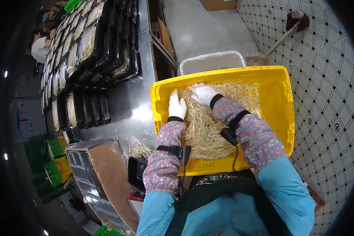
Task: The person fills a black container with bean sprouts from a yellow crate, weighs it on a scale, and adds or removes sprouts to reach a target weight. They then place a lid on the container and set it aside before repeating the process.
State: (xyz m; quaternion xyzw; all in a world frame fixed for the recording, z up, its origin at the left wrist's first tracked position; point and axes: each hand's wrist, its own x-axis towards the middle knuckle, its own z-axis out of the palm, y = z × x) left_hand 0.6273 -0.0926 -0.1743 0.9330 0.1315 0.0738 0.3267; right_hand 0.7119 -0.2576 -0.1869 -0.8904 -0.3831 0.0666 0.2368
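A yellow crate (277, 114) holds a wide heap of pale, thin sprouts (208, 129). Inside it at the left, my left hand (177, 106), in a white glove, lies with its fingers stretched out along the heap's edge. My right hand (203, 94), gloved too, rests on the upper left part of the heap, fingers extended towards the left hand and a small gap between the two. Neither hand is seen gripping anything. The undersides of both hands are hidden.
Stacks of black trays (102, 51) filled with sprouts stand on a metal table (126, 98). Loose sprouts (139, 148) and an empty black tray (137, 173) lie near an open cardboard box (114, 177). A whitish tub (212, 63) sits beyond the crate. Another person (40, 49) is at far left.
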